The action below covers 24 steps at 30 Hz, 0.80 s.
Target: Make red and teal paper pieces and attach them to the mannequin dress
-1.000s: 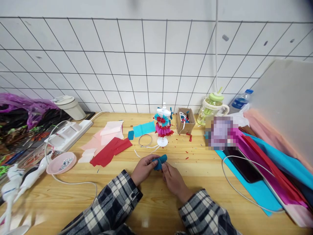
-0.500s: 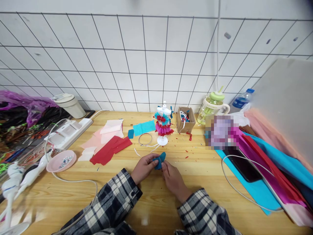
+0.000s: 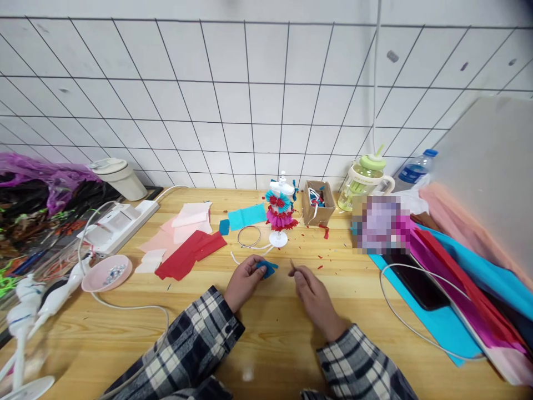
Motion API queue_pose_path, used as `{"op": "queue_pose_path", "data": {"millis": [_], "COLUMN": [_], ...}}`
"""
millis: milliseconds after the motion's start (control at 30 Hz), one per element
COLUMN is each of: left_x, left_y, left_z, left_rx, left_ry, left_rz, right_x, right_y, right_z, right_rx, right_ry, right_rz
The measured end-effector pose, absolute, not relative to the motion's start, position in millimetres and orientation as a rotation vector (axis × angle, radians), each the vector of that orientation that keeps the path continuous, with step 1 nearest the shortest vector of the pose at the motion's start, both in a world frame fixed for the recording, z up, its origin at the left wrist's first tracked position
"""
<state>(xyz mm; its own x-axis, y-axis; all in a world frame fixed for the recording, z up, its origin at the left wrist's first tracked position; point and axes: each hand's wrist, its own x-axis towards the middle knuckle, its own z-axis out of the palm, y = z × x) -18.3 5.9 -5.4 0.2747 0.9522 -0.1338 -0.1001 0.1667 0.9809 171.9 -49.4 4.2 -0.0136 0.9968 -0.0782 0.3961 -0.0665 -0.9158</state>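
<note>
My left hand is closed on a small dark blue piece of crepe paper, its pleated end sticking out to the right. To the right, apart from the paper, my right hand pinches a thin brownish stick whose tip points up. Just beyond both hands stands a small white dress form on a round base, wearing ruffles of turquoise, pink and red crepe paper. A thin ring and a white cord lie beside its base.
Turquoise, red and pale pink paper sheets lie left of centre. A cardboard box of scraps stands behind. A pink dish of beads and a power strip are left; a phone and paper stack are right.
My hands have moved apart. The right hand, with the thin stick, has drawn away to the right from the blue paper, which stays in my left hand.
</note>
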Motion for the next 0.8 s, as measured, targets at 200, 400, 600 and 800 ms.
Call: {"op": "queue_pose_path", "data": {"millis": [200, 400, 600, 800], "left_x": [-20.2, -21.5, -20.8, -19.3], "left_y": [5.9, 6.9, 6.5, 4.5], "left_z": [-4.2, -5.2, -0.3, 0.5], "left_rx": [1.193, 1.345, 1.339, 1.2], "left_ry": [1.016, 1.048, 0.959, 1.038], "left_rz": [0.917, 0.939, 0.895, 0.957], "right_x": [201.1, 193.2, 164.5, 157.5], "right_y": [-41.0, -39.6, -32.1, -18.8], "right_z": [1.0, -0.7, 14.0, 12.0], "right_rx": [-1.972, -1.879, -1.461, -1.471], "right_ry": [-1.831, -1.872, -1.859, -1.837], "right_rz": [0.468, 0.192, 0.605, 0.811]}}
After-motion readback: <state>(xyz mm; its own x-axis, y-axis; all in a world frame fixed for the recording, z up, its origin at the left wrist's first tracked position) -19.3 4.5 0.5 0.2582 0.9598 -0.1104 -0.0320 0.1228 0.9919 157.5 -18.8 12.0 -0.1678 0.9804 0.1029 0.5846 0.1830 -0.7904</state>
